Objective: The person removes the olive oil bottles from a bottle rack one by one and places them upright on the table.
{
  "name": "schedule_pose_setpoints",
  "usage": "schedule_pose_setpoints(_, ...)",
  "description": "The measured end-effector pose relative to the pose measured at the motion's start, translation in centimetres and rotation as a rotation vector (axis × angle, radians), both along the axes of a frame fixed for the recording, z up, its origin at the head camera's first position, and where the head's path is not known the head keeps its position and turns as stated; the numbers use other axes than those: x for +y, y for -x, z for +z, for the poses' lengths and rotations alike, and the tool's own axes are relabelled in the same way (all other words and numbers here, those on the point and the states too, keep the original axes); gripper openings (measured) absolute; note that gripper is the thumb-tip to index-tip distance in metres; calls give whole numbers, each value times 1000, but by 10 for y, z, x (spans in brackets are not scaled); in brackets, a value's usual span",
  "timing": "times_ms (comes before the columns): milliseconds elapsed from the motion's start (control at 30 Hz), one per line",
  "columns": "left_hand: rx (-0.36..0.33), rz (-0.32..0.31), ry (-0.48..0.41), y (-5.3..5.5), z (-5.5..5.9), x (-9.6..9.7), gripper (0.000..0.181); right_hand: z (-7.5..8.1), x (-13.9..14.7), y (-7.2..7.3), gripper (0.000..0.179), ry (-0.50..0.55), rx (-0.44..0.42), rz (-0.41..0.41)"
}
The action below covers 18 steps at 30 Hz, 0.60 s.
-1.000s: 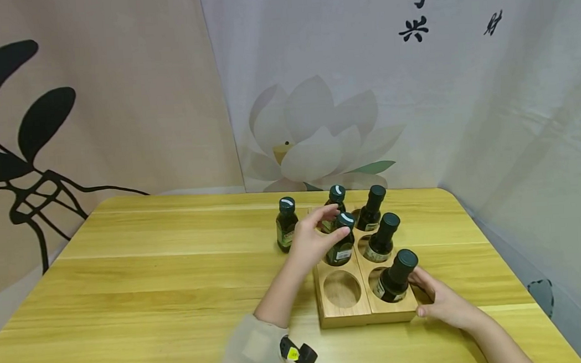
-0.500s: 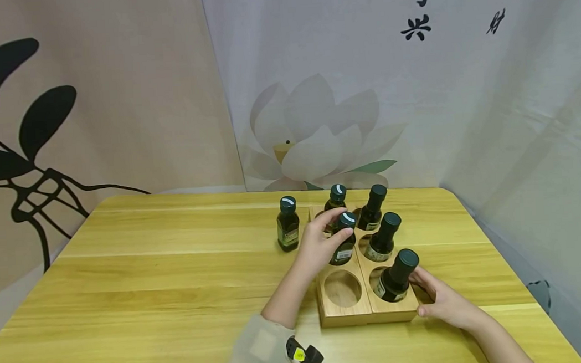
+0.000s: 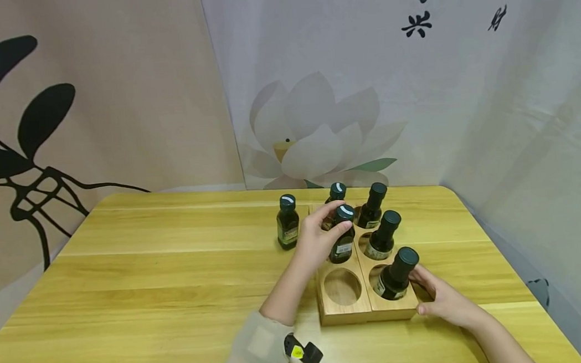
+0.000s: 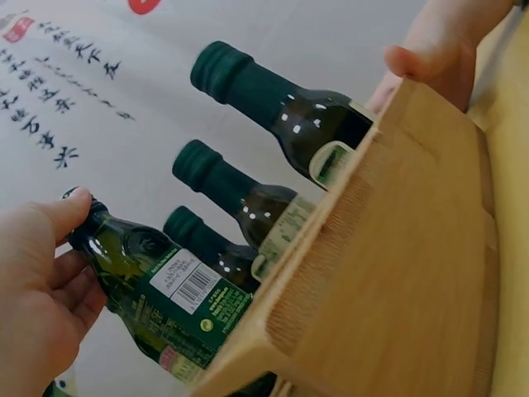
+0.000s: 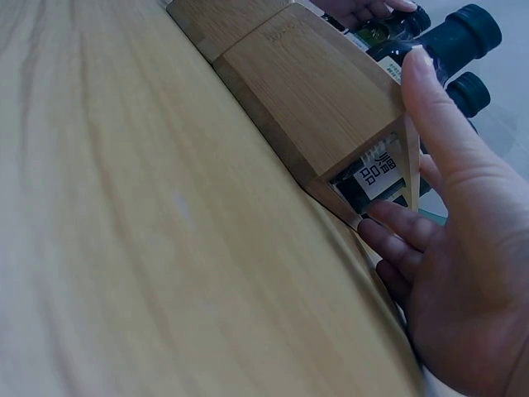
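Observation:
My left hand [image 3: 319,236] pinches a small dark green glass bottle [image 4: 178,285] near its cap, thumb on one side and fingers on the other. That bottle stands at the left row's middle hole of a wooden bottle rack [image 3: 345,318]; the rack's edge hides its base in the left wrist view. My right hand [image 3: 442,301] holds the rack's near right corner, its thumb [image 5: 438,116] at the edge and fingers along the side. Beside it, a long-necked bottle [image 3: 398,275] leans in the near right hole. The left row's near hole [image 3: 342,287] has no bottle.
Two more long-necked bottles, a middle one [image 3: 384,237] and a far one [image 3: 372,207], fill the right row. At the left row's far end is another squat bottle [image 3: 338,191]. One squat bottle [image 3: 287,223] stands on the wooden table [image 3: 152,290], left of the rack.
My left hand shifted slightly right, then up a little, and the cap of its bottle is slightly higher than before. My right hand has stayed at the rack's corner.

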<state>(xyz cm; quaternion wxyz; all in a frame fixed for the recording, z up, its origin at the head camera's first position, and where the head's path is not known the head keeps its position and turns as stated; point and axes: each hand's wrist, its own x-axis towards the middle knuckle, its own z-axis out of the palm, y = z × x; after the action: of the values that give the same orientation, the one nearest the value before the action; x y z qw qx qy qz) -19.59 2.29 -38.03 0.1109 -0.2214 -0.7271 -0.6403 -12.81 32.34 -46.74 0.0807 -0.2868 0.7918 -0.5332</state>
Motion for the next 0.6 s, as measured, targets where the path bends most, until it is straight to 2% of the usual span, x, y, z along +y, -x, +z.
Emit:
schedule_pose_setpoints(300,65,25,-22,-6,19,-6,41,-2,3,2,90,4,-1,6)
schedule_pose_setpoints(600,89,24,-80,-13,38,-19,38,-1,1,1,89,7,-2,4)
